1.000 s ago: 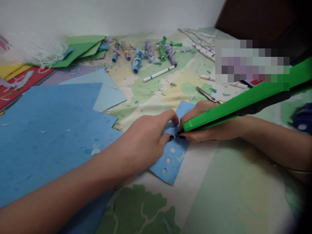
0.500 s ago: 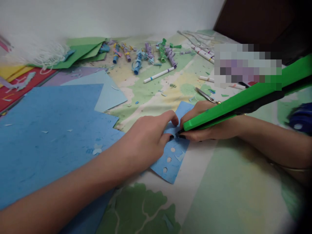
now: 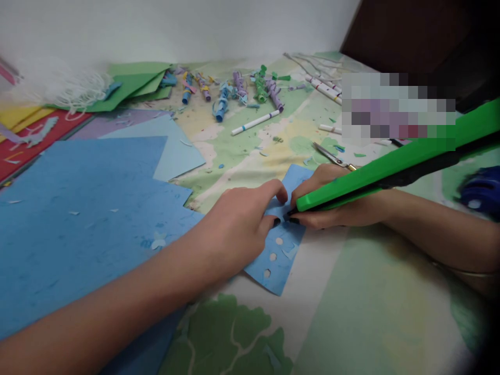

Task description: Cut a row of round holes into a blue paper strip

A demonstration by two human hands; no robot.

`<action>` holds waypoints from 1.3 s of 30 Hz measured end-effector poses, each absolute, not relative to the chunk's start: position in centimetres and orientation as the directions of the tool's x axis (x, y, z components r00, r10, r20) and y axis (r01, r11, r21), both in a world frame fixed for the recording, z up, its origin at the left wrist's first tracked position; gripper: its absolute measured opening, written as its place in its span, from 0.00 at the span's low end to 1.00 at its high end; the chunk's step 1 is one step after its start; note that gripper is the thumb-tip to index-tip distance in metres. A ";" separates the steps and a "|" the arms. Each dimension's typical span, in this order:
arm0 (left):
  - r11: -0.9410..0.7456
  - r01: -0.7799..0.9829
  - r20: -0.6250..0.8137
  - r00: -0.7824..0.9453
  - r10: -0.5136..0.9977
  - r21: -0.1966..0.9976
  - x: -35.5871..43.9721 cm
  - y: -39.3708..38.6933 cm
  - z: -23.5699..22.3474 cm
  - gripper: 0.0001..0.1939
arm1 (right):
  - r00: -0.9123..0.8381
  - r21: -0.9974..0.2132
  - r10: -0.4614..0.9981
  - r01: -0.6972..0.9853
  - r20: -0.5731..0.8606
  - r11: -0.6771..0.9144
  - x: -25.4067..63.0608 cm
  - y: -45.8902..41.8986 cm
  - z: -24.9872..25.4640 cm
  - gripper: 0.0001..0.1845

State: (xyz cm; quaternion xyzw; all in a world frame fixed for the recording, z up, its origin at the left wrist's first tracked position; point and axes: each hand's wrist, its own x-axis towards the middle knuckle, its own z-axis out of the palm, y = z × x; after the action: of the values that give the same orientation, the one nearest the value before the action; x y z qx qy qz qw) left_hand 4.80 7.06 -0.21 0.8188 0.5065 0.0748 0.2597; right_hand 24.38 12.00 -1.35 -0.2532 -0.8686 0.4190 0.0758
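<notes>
A narrow blue paper strip [image 3: 287, 271] with a row of small cut holes lies slantwise on the cloth. My left hand [image 3: 244, 224] presses on its left side, thumb and index finger apart; the other fingers are tucked out of sight. In my right hand [image 3: 336, 200] is a long green cutter knife [image 3: 406, 164], its slim dark tip touching the strip just right of my left thumb. My right fingers close around the knife's front end. A small pale scrap [image 3: 289, 252] rests on the strip near the holes. Scissors [image 3: 330, 153] lie just beyond my right hand.
A large blue sheet [image 3: 86, 208] spreads under my left forearm, over a light-blue sheet [image 3: 182, 148]. Decorated paper rolls [image 3: 221, 104], a white marker [image 3: 255, 123], green sheets [image 3: 133, 86] and white string [image 3: 66, 86] lie behind. A dark blue object [image 3: 482, 190] sits far right.
Almost nothing differs. The view has shifted slightly; both hands, the knife and the strip keep nearly the same places relative to one another.
</notes>
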 end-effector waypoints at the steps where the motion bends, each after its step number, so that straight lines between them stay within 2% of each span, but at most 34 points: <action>1: -0.353 0.790 -0.138 0.476 0.869 0.501 4.8 7.1 -0.2 0.13 | -0.858 -0.762 0.506 0.385 -0.088 0.520 24.4 12.0 -1.3 0.11; 10: -0.340 0.785 -0.111 0.456 0.883 0.518 4.7 7.0 -0.4 0.13 | -0.844 -0.725 0.534 0.392 -0.040 0.566 24.2 11.6 -1.3 0.12; 15: -0.260 0.807 -0.092 0.360 0.928 0.531 5.1 6.0 -0.5 0.14 | -0.791 -0.669 0.612 0.455 0.000 0.588 24.1 10.5 -0.9 0.13; 19: -0.200 0.833 -0.111 0.297 0.948 0.516 5.5 5.6 -0.5 0.14 | -0.802 -0.700 0.598 0.425 0.004 0.574 24.2 10.4 -0.9 0.14; 25: -0.268 0.812 -0.092 0.365 0.927 0.519 5.2 5.7 -0.5 0.17 | -0.799 -0.741 0.601 0.404 0.000 0.537 24.1 10.8 -1.3 0.13; 39: -0.318 0.817 -0.086 0.404 0.911 0.481 5.1 5.6 -0.6 0.13 | -0.811 -0.754 0.583 0.411 -0.046 0.512 24.3 10.8 -1.1 0.12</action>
State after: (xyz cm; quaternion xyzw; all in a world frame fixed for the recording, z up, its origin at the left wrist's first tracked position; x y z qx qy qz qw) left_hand 5.09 5.64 -0.60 0.8054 0.5363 0.1008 0.2314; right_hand 24.29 10.76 -1.10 -0.2880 -0.8630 0.4011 0.1071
